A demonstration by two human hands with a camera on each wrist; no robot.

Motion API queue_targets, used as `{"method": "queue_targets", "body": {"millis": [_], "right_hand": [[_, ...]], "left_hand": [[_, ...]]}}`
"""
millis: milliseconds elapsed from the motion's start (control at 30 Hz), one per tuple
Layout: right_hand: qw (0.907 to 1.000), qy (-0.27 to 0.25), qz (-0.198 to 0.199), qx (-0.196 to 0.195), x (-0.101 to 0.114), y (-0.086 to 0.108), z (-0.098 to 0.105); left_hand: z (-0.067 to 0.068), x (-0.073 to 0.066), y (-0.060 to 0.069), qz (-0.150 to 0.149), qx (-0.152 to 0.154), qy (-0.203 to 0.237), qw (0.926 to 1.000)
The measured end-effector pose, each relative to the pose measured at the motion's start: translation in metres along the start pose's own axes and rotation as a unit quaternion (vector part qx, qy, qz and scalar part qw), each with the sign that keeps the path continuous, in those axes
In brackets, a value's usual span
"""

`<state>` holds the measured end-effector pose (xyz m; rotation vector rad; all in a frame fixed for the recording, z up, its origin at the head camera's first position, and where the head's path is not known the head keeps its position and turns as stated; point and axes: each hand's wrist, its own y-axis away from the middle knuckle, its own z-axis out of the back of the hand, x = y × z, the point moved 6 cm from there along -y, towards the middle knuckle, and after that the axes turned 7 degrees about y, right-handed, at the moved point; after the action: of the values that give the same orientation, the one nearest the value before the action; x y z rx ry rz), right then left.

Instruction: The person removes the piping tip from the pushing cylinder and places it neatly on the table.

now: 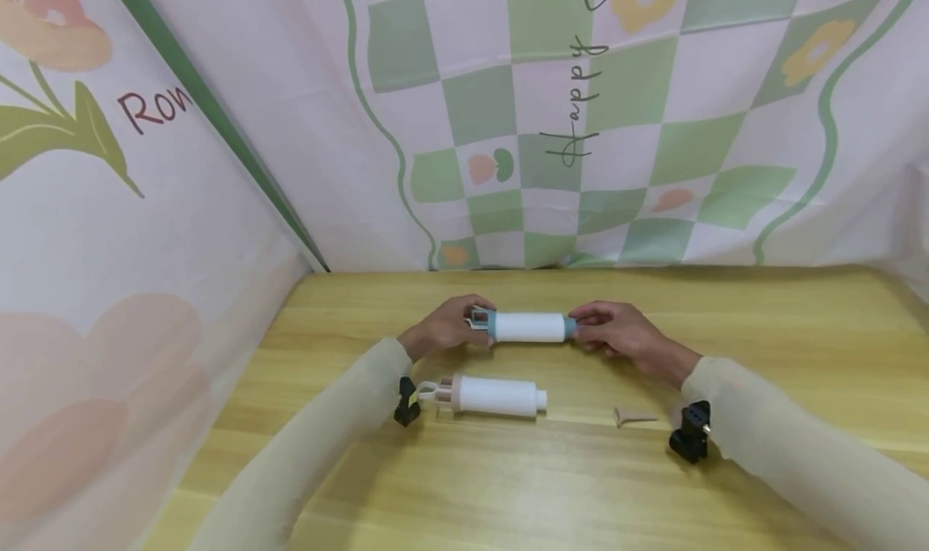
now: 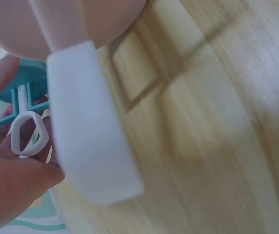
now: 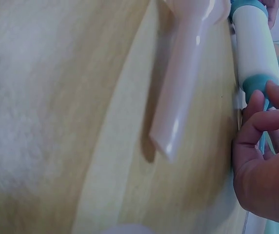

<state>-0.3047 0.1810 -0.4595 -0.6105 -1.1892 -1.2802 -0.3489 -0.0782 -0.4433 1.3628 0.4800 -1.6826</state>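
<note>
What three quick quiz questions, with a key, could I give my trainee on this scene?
1. Which hand is at the ring handle of the blue-trimmed tube?
2. True or false: the pink-trimmed tube has a nozzle fitted.
3. The pink nozzle lies: (a) left of both tubes; (b) on the wooden table, right of the pink-trimmed tube; (c) inside the blue-trimmed tube.

Key: 1. The left hand. 2. False; its tip is bare. 3. b.

The near syringe [image 1: 495, 395] lies before the far syringe [image 1: 530, 327] and left of a nozzle [image 1: 633, 418].
</note>
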Motion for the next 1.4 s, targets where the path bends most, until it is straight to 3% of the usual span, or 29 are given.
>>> {"method": "queue_targets", "body": {"millis": [400,900,1400], "right_hand": [[0.9999,0.001,-0.001,-0.015,0.000,0.001,0.001],[0.9981,-0.051,0.023,-0.028,0.008,0.008,0.007],[0.9980,-0.032,0.045,-0.029,0.027,0.028,0.011]], "left_hand": [[0.001,-0.001,0.002,-0.002,-0.029,0.020,0.9994],[0.005,-0.010,0.007,-0.025,-0.037,0.067,0.9967],[0.008,-0.021,0.019,-0.061,-0.037,0.097,0.9927]]}}
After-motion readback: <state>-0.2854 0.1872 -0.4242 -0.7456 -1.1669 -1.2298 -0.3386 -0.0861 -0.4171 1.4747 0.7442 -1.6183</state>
